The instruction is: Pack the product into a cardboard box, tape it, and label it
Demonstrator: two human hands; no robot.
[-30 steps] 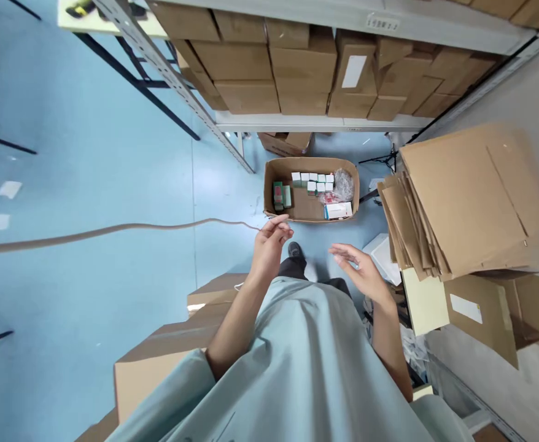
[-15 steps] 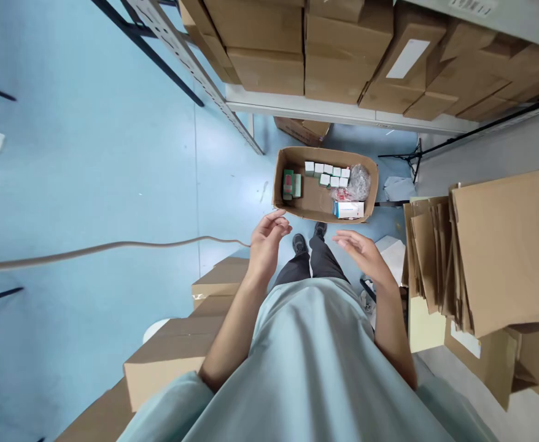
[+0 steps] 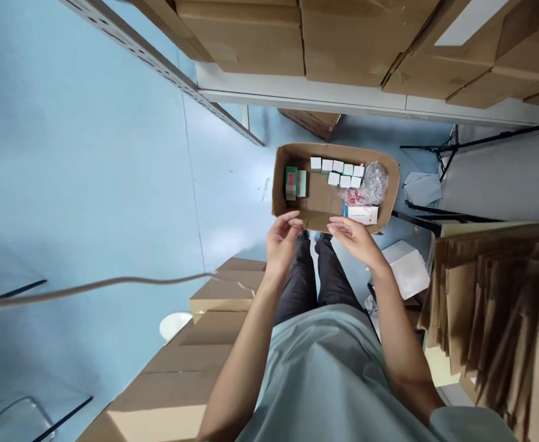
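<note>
On the floor (image 3: 232, 184), this side of the shelf (image 3: 260, 85), the carton (image 3: 321, 194) sits in front of me, likely to keep its contents within reach. At its near edge, my left hand (image 3: 282, 242) is loosely curled, not closed, my right hand (image 3: 356, 240) open, neither visibly holding anything; I can't tell whether they touch it. Inside, plastic (image 3: 375, 184) fills the right end, perhaps as padding; small boxes (image 3: 337, 167) stand in rows, probably to save room.

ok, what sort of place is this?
Probably a stockroom or packing area: a metal rack loaded with cardboard boxes, a stack of flattened cartons at the right, and an open carton holding small boxes.
</note>
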